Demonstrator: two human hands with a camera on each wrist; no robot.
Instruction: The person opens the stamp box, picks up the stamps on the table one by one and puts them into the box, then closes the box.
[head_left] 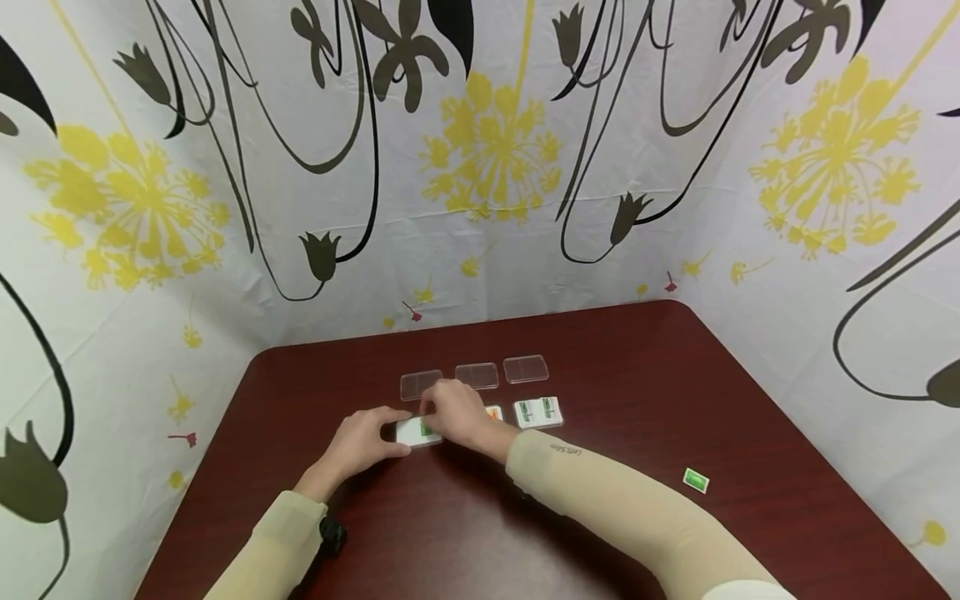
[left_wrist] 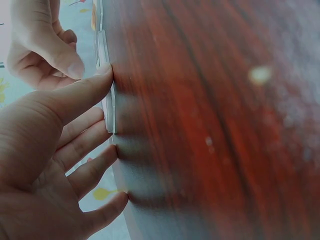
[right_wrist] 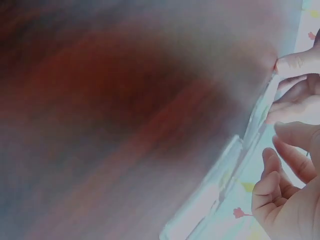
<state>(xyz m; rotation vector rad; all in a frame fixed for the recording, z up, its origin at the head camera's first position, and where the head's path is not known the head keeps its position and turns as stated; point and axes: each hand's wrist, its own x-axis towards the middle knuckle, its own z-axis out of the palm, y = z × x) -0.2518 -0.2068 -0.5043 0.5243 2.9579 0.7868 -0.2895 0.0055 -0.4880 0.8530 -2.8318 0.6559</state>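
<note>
White box (head_left: 410,432) in left hand (head_left: 357,443), apparently just below right hand (head_left: 457,412).

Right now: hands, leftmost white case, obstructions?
Left hand grips leftmost white case on table. Right hand at its right end, grip unclear. Right hand partly blocks head view of case.
</note>
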